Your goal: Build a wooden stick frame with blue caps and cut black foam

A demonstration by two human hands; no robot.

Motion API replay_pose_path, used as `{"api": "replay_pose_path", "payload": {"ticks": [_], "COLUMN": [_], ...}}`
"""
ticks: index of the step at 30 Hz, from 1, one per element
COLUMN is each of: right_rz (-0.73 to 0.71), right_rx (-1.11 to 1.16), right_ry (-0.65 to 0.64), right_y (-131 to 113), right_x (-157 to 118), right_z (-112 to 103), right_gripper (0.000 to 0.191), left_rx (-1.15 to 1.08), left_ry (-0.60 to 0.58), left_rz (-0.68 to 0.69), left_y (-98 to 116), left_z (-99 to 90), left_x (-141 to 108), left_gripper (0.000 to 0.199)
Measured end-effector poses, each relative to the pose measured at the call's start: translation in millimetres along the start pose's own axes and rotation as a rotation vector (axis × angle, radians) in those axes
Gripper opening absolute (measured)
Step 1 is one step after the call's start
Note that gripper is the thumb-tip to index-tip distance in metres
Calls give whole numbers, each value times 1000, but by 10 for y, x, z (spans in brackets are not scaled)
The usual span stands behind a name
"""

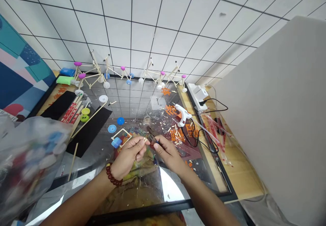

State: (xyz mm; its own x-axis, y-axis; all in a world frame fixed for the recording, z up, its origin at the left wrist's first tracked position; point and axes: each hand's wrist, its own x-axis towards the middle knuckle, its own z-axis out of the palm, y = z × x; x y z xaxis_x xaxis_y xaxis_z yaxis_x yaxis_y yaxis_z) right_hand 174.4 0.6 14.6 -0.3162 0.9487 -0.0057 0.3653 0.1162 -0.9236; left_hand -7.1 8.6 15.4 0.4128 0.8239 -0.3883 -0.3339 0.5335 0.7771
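In the head view, my left hand (130, 155), with a dark red bead bracelet at the wrist, is closed in a pinch on a small pale piece of wood (145, 139). My right hand (168, 154) is wrapped round a pair of pliers (152, 133), whose dark jaws point up and away from me. The two hands are close together over the glass tabletop. Just beyond my left fingers lies a square frame of thin wooden sticks (124, 131) with a blue bottle cap (116, 142) at its corner. Two more caps, one being a blue cap (120, 121), lie farther off.
A white glue gun (182, 114) with a black cord lies at right, near a power strip (197, 97). Several stick models (96, 73) stand along the tiled wall. Wood scraps litter the glass. A plastic bag of caps (33, 158) fills the left side.
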Motion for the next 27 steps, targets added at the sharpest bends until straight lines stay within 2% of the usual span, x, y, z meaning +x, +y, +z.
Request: {"api": "replay_pose_path", "payload": {"ticks": [4, 8, 11, 13, 16, 18, 21, 23, 27], "right_rz": [4, -9, -45, -62, 23, 118, 204, 225, 270], "right_rx": [3, 54, 34, -100, -500, -736, -893, -931, -900], "right_ry": [17, 110, 124, 166, 325, 408, 401, 383, 396], "right_y": [31, 60, 48, 15, -19, 23, 227, 428, 793], "right_x": [8, 3, 1, -10, -93, -233, -566, -814, -1171], "right_z": [29, 97, 89, -4, -290, -517, -766, -833, -822], "right_gripper": [27, 28, 29, 33, 35, 33, 31, 30, 31], "left_rx": [34, 73, 90, 60, -112, -246, -341, -349, -341], "left_ry": [41, 41, 32, 34, 57, 81, 108, 123, 146], "left_rz": [44, 77, 102, 102, 23, -27, -43, -44, -66], "left_y": [-12, -57, -92, -96, -67, -36, 3, 20, 33], "left_z": [16, 9, 10, 11, 2, -14, -35, -37, -18], "left_x": [1, 8, 14, 19, 27, 32, 35, 35, 37], "left_gripper": [33, 32, 30, 29, 26, 24, 21, 18, 16]}}
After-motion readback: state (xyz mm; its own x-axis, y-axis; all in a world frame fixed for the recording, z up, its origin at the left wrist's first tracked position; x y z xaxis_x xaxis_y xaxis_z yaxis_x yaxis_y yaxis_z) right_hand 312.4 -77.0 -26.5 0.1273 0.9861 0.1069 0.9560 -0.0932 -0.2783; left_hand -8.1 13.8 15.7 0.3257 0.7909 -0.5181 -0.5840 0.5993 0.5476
